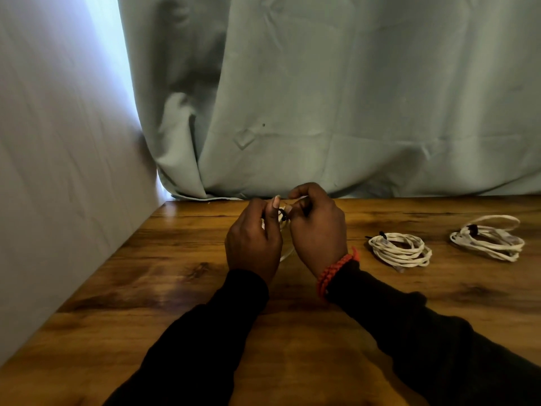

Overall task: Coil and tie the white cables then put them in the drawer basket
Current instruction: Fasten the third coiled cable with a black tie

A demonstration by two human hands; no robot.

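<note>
My left hand (254, 238) and my right hand (317, 227) are close together above the wooden table (175, 288), both with fingers curled round a coiled white cable (283, 218) that they mostly hide. A dark tie (282, 213) shows between my fingertips on that coil. Two more coiled white cables lie on the table to the right, each bound with a dark tie: the nearer one (400, 249) and the farther one (487, 238). No drawer basket is in view.
A pale green curtain (322, 98) hangs along the table's far edge. A white wall (58, 171) runs along the table's left side. An orange braided bracelet (336, 272) is on my right wrist.
</note>
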